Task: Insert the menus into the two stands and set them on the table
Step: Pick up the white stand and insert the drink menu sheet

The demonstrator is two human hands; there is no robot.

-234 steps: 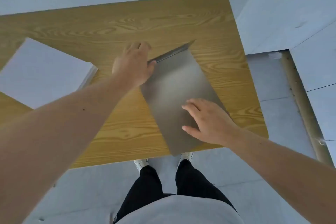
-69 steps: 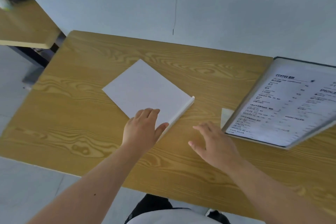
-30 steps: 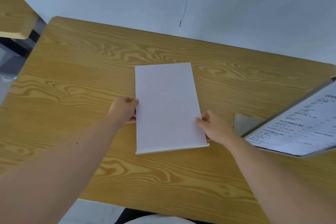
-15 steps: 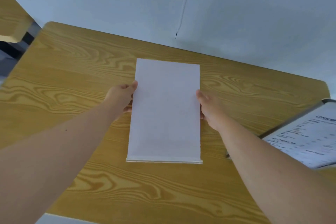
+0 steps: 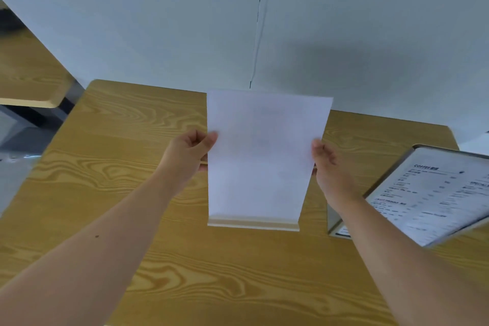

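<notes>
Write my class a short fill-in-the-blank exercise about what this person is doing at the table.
1. The white stand is held by ____ hands.
2. The table top is made of ____.
3. The menu already in its stand lies on the person's ____ side.

Missing words: both; wood; right

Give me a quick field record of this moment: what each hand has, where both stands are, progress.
left hand: grips left edge of white stand
right hand: grips its right edge
white stand: tilted up, blank side to camera; contents not visible
second stand: on table at right, printed menu inside
progress: one stand filled and placed
</notes>
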